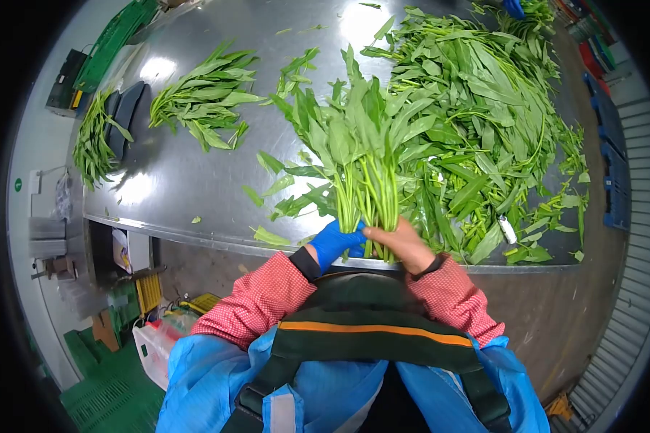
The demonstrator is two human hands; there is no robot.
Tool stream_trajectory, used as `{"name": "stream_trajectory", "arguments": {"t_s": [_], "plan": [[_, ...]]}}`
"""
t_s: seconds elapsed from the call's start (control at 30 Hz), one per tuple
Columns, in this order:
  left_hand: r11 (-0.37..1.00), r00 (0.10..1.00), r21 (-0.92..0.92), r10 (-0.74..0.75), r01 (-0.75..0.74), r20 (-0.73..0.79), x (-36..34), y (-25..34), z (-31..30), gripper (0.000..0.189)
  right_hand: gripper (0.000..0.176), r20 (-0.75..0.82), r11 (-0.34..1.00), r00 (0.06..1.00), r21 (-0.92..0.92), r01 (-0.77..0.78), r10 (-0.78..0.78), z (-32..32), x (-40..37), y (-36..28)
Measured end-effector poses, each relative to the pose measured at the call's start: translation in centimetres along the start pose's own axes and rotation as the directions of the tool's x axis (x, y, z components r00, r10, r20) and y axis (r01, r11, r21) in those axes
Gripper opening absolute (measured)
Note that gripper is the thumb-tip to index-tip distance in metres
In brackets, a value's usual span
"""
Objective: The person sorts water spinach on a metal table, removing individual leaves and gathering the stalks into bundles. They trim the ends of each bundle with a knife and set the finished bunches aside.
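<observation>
Both hands hold an upright bunch of leafy green stems (pixel 361 151) at the near edge of the metal table (pixel 217 191). My left hand (pixel 334 243), in a blue glove, is closed round the lower stems on the left. From the right, my right hand (pixel 404 244), bare, grips the stems with its thumb across their front. The stem ends point down toward me. To the right lies a big heap of the same greens (pixel 484 108). Loose leaves (pixel 296 195) lie just left of the bunch.
A smaller bunch (pixel 208 97) lies at the left of the table, and another (pixel 95 141) by a dark scale-like object (pixel 126 119) near the left edge. A small white object (pixel 508 229) lies among the greens. Green crates (pixel 112 393) stand at lower left, blue pallets (pixel 614 184) at right.
</observation>
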State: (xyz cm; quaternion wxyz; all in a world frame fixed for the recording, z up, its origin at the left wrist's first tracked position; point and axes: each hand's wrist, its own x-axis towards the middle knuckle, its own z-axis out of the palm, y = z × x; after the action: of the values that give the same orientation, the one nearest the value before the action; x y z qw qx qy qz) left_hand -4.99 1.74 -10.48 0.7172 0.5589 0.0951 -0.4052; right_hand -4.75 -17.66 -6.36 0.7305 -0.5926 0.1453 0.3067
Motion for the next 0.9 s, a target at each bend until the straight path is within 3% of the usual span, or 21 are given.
{"name": "stream_trajectory", "arguments": {"t_s": [0.03,0.1,0.13,0.17,0.2,0.23,0.3,0.37,0.4,0.47,0.53,0.6,0.67,0.77,0.83,0.87,0.9], "plan": [[0.999,0.998,-0.034,0.043,-0.041,0.041,-0.1,-0.1,0.2,0.027,0.019,0.024,0.998,1.000,-0.062,-0.010,0.011,-0.2,0.3,0.4],[0.999,0.999,-0.007,-0.054,0.054,0.000,-0.5,0.3,-0.4,0.028,0.016,0.025,0.980,0.998,-0.194,-0.044,0.050,-1.6,0.8,0.5],[0.995,0.995,0.006,-0.098,0.098,-0.024,-1.0,1.4,-0.7,0.028,0.018,-0.059,0.949,0.995,-0.309,0.062,-0.084,-2.1,0.2,-1.0],[0.999,0.990,0.027,-0.040,0.043,-0.133,-1.7,2.8,-1.1,0.026,0.020,-0.078,0.936,0.983,-0.325,0.134,-0.168,-3.1,-0.4,-3.1],[0.998,0.968,0.037,0.060,-0.053,-0.245,-2.9,5.4,-1.0,0.023,0.021,-0.161,0.944,0.978,-0.323,0.073,-0.130,-3.5,-2.0,-6.7],[0.995,0.949,-0.039,0.072,-0.088,-0.306,-3.4,6.7,-2.3,0.022,0.022,-0.140,0.953,0.950,-0.165,0.255,-0.278,-4.9,-2.5,-8.0],[0.985,0.925,-0.124,0.065,-0.119,-0.375,-3.8,7.3,-3.2,0.021,0.022,-0.089,0.873,0.873,-0.150,0.464,-0.480,-6.0,-4.0,-12.0],[0.984,0.919,-0.146,0.039,-0.103,-0.392,-3.8,7.4,-3.0,0.023,0.020,-0.122,0.897,0.894,0.050,0.439,-0.431,-5.4,-4.0,-12.6],[0.984,0.963,-0.131,0.083,-0.120,-0.257,-3.7,6.3,-2.8,0.026,0.020,-0.099,0.892,0.901,0.132,0.433,-0.423,-4.7,-3.4,-11.9],[0.940,0.987,-0.319,0.080,-0.120,-0.136,-3.5,4.6,-0.4,0.032,0.018,-0.178,0.926,0.945,0.213,0.310,-0.276,-1.4,-1.8,-8.2],[0.896,0.994,-0.432,0.112,-0.102,-0.002,-3.4,3.2,1.1,0.041,0.014,-0.006,0.945,0.981,0.264,0.191,-0.196,0.5,-0.3,-3.0],[0.869,0.999,-0.493,0.037,-0.048,-0.033,-3.3,1.2,1.2,0.046,0.018,0.053,0.960,0.997,0.272,-0.069,0.057,2.4,-0.3,-0.7],[0.810,0.998,-0.586,-0.017,-0.026,-0.068,-3.6,0.0,1.2,0.046,0.027,0.012,0.992,1.000,0.123,0.027,-0.029,2.6,-0.3,0.3],[0.747,0.994,-0.659,-0.105,0.084,0.009,-4.3,0.4,1.0,0.047,0.038,0.100,0.912,0.991,-0.392,0.124,-0.092,0.5,0.1,0.6],[0.695,0.991,-0.706,-0.095,0.135,0.096,-4.1,0.2,0.9,0.047,0.044,0.096,0.593,0.995,-0.800,0.090,-0.021,0.8,-0.8,-2.4],[0.668,0.988,-0.730,-0.063,0.145,0.139,-3.9,-0.1,0.9,0.048,0.047,0.082,0.363,0.997,-0.929,0.073,0.010,1.2,-1.7,-4.6],[0.641,0.983,-0.752,-0.028,0.156,0.180,-3.6,-0.3,0.9,0.048,0.041,0.097,0.193,0.992,-0.975,0.112,-0.082,2.1,-3.0,-6.5]]}}
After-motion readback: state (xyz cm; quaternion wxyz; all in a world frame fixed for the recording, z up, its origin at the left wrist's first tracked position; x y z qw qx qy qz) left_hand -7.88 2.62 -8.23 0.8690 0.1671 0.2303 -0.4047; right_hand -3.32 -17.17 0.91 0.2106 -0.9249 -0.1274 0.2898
